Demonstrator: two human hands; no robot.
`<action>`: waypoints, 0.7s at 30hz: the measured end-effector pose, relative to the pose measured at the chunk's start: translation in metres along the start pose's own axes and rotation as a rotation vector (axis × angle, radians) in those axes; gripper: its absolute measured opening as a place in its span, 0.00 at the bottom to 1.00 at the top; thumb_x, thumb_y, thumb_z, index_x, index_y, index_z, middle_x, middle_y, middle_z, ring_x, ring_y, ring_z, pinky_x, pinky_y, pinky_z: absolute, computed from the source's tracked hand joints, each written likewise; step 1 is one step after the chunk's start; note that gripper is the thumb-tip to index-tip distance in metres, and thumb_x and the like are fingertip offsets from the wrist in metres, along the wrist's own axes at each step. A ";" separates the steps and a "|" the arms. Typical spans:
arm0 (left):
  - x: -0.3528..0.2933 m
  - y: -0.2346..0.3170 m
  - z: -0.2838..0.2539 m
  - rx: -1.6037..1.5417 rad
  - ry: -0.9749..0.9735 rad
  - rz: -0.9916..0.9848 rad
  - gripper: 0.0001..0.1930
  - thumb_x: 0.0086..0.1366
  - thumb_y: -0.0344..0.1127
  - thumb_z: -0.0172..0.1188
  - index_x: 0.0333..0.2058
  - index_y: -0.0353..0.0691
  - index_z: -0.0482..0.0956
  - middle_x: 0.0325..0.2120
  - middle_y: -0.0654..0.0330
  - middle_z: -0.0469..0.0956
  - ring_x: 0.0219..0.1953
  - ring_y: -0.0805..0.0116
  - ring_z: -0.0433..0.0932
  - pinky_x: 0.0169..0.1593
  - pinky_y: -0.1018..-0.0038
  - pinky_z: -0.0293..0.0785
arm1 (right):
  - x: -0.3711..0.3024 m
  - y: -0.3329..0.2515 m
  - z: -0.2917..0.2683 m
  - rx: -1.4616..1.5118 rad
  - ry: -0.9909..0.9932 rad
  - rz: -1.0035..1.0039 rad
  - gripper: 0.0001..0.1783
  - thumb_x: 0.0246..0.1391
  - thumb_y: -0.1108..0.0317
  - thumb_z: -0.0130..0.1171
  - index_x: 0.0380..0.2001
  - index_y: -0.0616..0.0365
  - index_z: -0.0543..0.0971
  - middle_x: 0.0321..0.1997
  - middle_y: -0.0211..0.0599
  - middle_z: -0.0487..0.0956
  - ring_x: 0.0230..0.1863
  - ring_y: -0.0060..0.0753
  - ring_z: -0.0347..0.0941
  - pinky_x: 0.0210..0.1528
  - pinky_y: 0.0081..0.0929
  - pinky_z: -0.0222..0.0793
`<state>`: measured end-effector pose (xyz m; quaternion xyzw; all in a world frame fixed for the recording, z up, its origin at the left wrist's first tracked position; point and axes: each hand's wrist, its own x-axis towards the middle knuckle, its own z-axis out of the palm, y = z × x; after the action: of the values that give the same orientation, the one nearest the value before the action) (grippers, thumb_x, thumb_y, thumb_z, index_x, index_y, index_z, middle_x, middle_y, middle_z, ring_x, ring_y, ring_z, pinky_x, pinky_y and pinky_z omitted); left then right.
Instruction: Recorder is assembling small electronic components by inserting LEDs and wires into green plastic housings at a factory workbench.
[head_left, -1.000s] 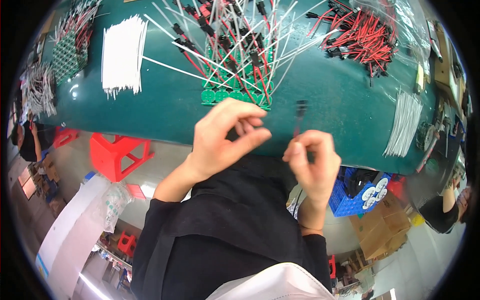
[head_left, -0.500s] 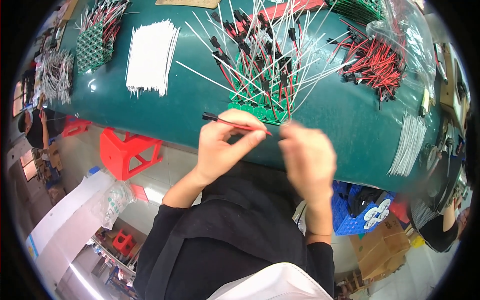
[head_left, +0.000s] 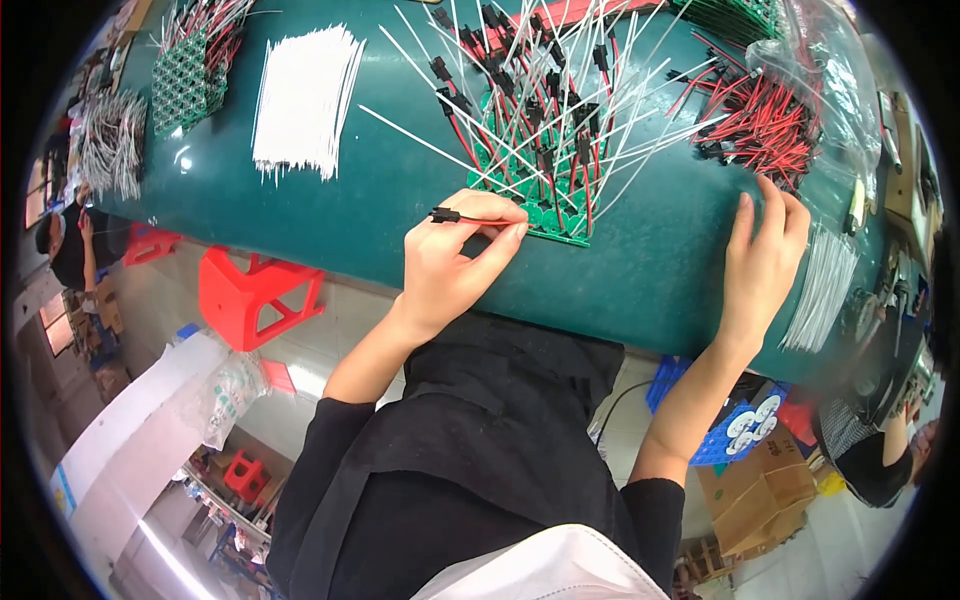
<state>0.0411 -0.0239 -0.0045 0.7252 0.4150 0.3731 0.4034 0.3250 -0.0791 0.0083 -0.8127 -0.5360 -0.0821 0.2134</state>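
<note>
Between the thumb and fingers of my left hand [head_left: 445, 265] is a red-and-black wire lead with a black plug [head_left: 444, 215]. Its bare end points at the near edge of a green circuit board panel [head_left: 560, 228]; whether they touch I cannot tell. Many white wires and red-and-black leads with black plugs stand up from the panel. My right hand [head_left: 765, 255] is over the table at the right, fingers stretched and apart, nothing visible in it. Its fingertips are at the near edge of a pile of red-and-black leads [head_left: 765, 135].
A white wire stack [head_left: 305, 105] lies left of the panel, and another wire bundle [head_left: 820, 290] at the right edge. Wired boards [head_left: 190, 85] stand far left. Clear plastic bag [head_left: 830, 80] lies beyond the pile. Below are a red stool [head_left: 235, 300] and blue crate [head_left: 720, 440].
My right hand has moved from beside the left hand out to the right, to the pile of leads, and its fingers have spread. My left hand has shifted slightly up, still holding the wire lead.
</note>
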 end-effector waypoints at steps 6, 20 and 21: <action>-0.002 -0.001 0.002 0.006 0.017 0.027 0.07 0.54 0.19 0.65 0.33 0.33 0.82 0.31 0.56 0.82 0.31 0.69 0.81 0.32 0.78 0.79 | -0.002 -0.003 0.003 -0.065 -0.178 0.027 0.08 0.60 0.67 0.56 0.38 0.60 0.75 0.41 0.44 0.73 0.42 0.48 0.74 0.43 0.40 0.70; -0.002 0.002 0.006 0.014 0.031 0.013 0.07 0.54 0.20 0.66 0.33 0.33 0.82 0.31 0.58 0.81 0.30 0.71 0.81 0.32 0.79 0.79 | 0.011 -0.007 0.011 -0.037 -0.164 -0.056 0.09 0.59 0.65 0.58 0.36 0.59 0.74 0.37 0.43 0.73 0.39 0.49 0.73 0.40 0.41 0.70; -0.001 0.002 0.006 0.041 0.028 0.040 0.07 0.54 0.20 0.66 0.33 0.33 0.82 0.30 0.58 0.81 0.29 0.71 0.81 0.31 0.79 0.79 | 0.013 -0.008 0.011 -0.039 -0.116 -0.060 0.10 0.59 0.63 0.58 0.36 0.59 0.74 0.37 0.43 0.73 0.39 0.48 0.74 0.39 0.41 0.71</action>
<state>0.0472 -0.0270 -0.0049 0.7361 0.4138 0.3827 0.3748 0.3221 -0.0613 0.0054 -0.8036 -0.5698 -0.0515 0.1638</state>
